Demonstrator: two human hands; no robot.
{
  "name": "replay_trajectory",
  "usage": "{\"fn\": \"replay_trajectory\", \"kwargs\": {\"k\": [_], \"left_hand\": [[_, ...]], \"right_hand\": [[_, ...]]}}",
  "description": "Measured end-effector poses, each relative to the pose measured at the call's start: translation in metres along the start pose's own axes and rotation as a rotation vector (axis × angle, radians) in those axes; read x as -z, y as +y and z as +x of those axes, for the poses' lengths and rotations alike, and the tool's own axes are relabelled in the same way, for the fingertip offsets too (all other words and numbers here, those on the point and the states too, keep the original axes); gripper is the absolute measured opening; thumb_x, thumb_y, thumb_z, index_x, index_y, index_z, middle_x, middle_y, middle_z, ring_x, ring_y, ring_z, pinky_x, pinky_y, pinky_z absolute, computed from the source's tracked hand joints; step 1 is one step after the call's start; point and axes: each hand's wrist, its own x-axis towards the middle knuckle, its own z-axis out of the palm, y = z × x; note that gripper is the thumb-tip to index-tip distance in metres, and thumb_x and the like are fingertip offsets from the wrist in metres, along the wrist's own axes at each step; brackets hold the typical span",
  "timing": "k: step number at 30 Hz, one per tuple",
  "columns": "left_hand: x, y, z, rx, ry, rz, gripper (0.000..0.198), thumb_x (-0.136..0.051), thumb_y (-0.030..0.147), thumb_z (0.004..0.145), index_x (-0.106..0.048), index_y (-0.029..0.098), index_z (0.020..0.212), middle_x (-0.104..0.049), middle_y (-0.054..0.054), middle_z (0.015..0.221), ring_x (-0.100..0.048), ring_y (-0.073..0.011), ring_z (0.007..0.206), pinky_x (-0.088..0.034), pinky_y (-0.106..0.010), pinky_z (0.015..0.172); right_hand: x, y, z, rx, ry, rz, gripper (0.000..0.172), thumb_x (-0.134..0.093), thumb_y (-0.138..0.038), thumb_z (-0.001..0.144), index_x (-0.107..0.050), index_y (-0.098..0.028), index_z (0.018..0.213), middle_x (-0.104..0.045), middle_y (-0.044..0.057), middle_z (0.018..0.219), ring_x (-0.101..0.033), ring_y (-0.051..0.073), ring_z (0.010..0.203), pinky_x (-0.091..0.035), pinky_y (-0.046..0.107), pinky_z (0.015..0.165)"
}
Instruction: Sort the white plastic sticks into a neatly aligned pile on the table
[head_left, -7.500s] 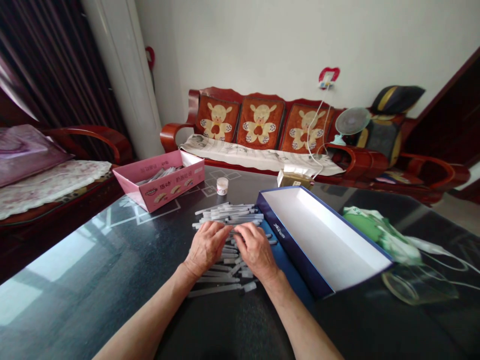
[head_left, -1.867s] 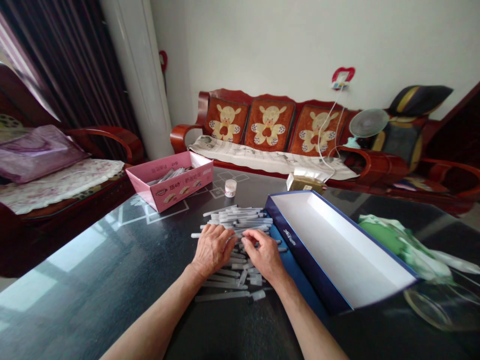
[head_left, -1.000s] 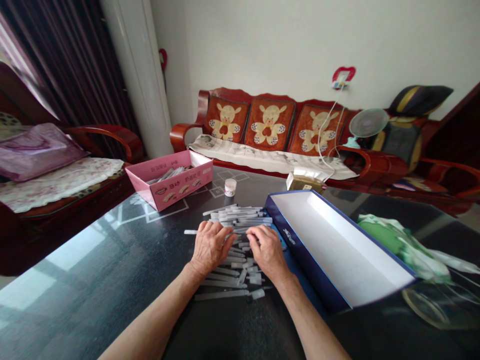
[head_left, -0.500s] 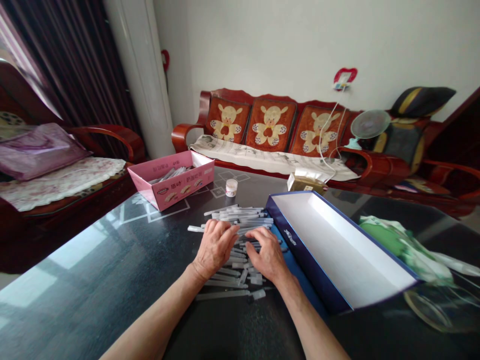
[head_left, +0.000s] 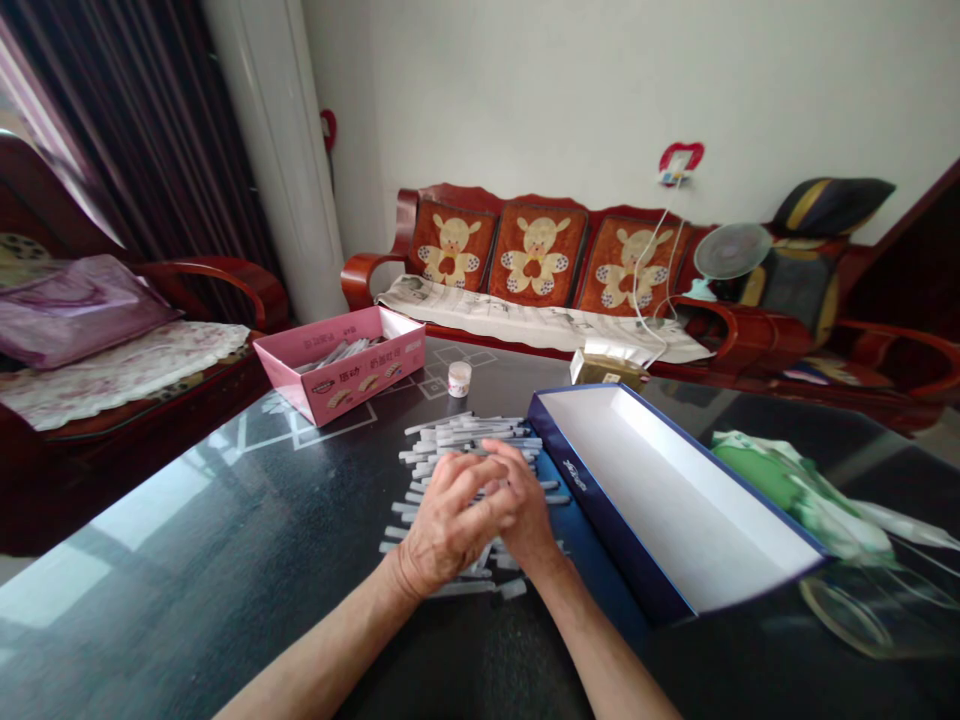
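Many slim whitish pens [head_left: 442, 437] lie in a loose pile on the dark table, most of them pointing sideways. Over the middle of the pile my two hands meet. My left hand [head_left: 465, 515] is closed, its fingers curled and lapping over the fingers of my right hand [head_left: 529, 505]. The right fingers are also bent inward and partly covered by the left. Whatever sits between the hands, if anything, is hidden. Beside my right hand stands an open blue box [head_left: 675, 490] with a white inside, its near wall next to the pens' ends.
A pink box [head_left: 341, 370] holding more pens stands at the back left. Behind the pile is a small white tub [head_left: 459, 379]. A tissue pack [head_left: 607, 368] stands farther back, and a green-and-white plastic bag [head_left: 802, 495] lies right of the blue box.
My hands were apart above the pens; now they have come together, the left moving right until its fingers overlap the right hand. The boxes stay where they were.
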Motion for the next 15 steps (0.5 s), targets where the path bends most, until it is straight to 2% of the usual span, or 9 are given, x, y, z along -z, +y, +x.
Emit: {"fn": "replay_trajectory", "kwargs": {"k": [4,6,9,11,13,15], "left_hand": [[0.001,-0.031,-0.008,0.324,0.243,0.131,0.015,-0.044,0.02,0.092,-0.056,0.018,0.101,-0.061,-0.008,0.101,-0.054,-0.0178,0.097,-0.043,-0.035,0.089],[-0.002,-0.046,-0.016,0.431,0.284,0.17,0.016,-0.041,0.023,0.094,-0.056,0.018,0.096,-0.062,-0.007,0.098,-0.055,-0.0173,0.095,-0.043,-0.035,0.088],[-0.007,-0.061,-0.027,0.532,0.275,0.218,0.021,-0.038,0.025,0.094,-0.058,0.018,0.091,-0.063,-0.006,0.093,-0.056,-0.0173,0.092,-0.044,-0.034,0.086],[-0.01,-0.064,-0.03,0.549,0.258,0.297,0.021,-0.039,0.025,0.093,-0.059,0.018,0.096,-0.063,-0.008,0.097,-0.056,-0.0197,0.096,-0.043,-0.036,0.088],[-0.01,-0.061,-0.029,0.52,0.217,0.395,0.026,-0.043,0.025,0.091,-0.057,0.016,0.11,-0.062,-0.012,0.111,-0.054,-0.0241,0.106,-0.039,-0.042,0.092],[-0.009,-0.054,-0.025,0.444,0.126,0.451,0.034,-0.046,0.024,0.089,-0.053,0.016,0.121,-0.056,-0.015,0.124,-0.049,-0.0278,0.116,-0.034,-0.047,0.097]], "right_hand": [[0.015,0.008,0.009,-0.034,0.028,-0.076,0.013,-0.052,-0.026,0.088,-0.06,-0.02,0.095,-0.065,0.007,0.093,-0.06,0.021,0.093,-0.048,0.037,0.087],[0.018,0.009,0.01,-0.061,-0.006,-0.048,0.014,-0.054,-0.027,0.087,-0.061,-0.02,0.098,-0.065,0.007,0.093,-0.061,0.02,0.089,-0.049,0.034,0.082],[0.017,0.009,0.007,-0.134,-0.065,0.108,0.019,-0.049,-0.028,0.09,-0.062,-0.021,0.103,-0.065,0.006,0.098,-0.063,0.018,0.089,-0.052,0.029,0.076],[0.014,0.008,0.004,-0.203,-0.073,0.198,0.022,-0.044,-0.029,0.092,-0.062,-0.021,0.103,-0.065,0.006,0.098,-0.064,0.018,0.089,-0.052,0.029,0.077],[0.011,0.008,0.002,-0.263,-0.059,0.236,0.022,-0.043,-0.03,0.092,-0.061,-0.021,0.102,-0.066,0.006,0.097,-0.065,0.018,0.087,-0.052,0.03,0.077],[0.009,0.006,0.001,-0.301,-0.05,0.228,0.02,-0.048,-0.031,0.089,-0.06,-0.02,0.101,-0.067,0.007,0.096,-0.065,0.019,0.085,-0.052,0.03,0.076]]}}
